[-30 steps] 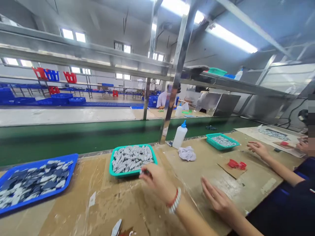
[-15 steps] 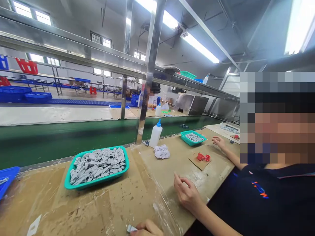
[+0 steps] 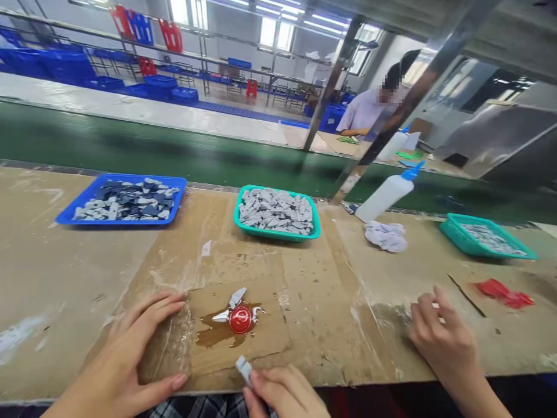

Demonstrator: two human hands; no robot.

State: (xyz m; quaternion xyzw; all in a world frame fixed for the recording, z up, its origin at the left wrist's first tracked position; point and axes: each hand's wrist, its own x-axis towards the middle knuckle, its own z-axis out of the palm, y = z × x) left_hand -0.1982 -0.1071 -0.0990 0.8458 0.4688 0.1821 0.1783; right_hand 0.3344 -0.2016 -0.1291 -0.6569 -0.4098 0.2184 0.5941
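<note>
Pinched between thumb and fingertips, a small, slim, pale grey angular piece [image 3: 243,370] sits in the right hand's [image 3: 282,395] grip, on the near side of a glossy, round red dish [image 3: 241,319] and apart from it. As for how far things have come, this one piece is picked out, while a turquoise plastic tray [image 3: 278,234] beyond the dish is heaped with similar ones, so most of that stock appears to be left. The held piece looks flat-faced and hard, its lower end covered by the fingers; fine detail is too small to tell. Another flat grey piece [image 3: 237,297] lies just beyond the dish, on the same brown cardboard sheet [image 3: 270,348], where a dark wet patch spreads around the dish. Left of the dish, the left hand [image 3: 134,342] rests with fingers spread, its grip released, beside the sheet. Farther out on the desk [image 3: 313,325], a blue plastic tray [image 3: 117,223] of dark and pale pieces stands beyond and left of the dish; a co-worker's loosely curled hand [image 3: 448,342] is well to its right.
</note>
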